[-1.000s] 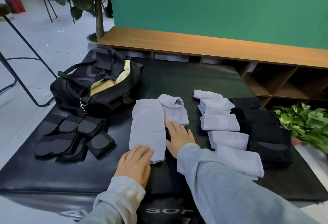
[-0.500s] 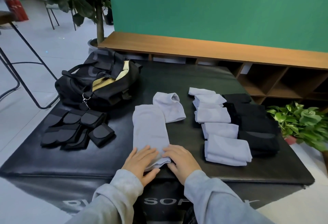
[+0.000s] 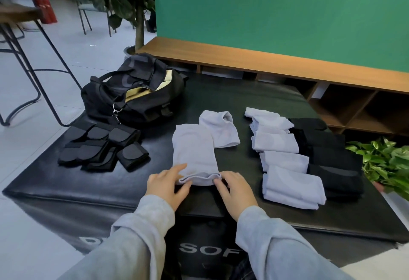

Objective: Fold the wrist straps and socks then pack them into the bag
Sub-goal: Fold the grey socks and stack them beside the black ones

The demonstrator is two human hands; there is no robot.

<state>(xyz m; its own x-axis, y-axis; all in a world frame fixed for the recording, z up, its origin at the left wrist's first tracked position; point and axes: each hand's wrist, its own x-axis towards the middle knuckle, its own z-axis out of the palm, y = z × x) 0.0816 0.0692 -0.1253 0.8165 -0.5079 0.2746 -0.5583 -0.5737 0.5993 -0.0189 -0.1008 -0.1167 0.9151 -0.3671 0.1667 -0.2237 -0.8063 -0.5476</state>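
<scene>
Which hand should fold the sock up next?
Probably both, with neither clearly better placed. The left hand pinches the left corner of the sock at its near end, and the right hand pinches the right corner, so lifting together keeps the fold even.

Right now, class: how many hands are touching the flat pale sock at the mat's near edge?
2. The left hand pinches the sock at its near left corner; the right hand pinches its near right corner.
</scene>
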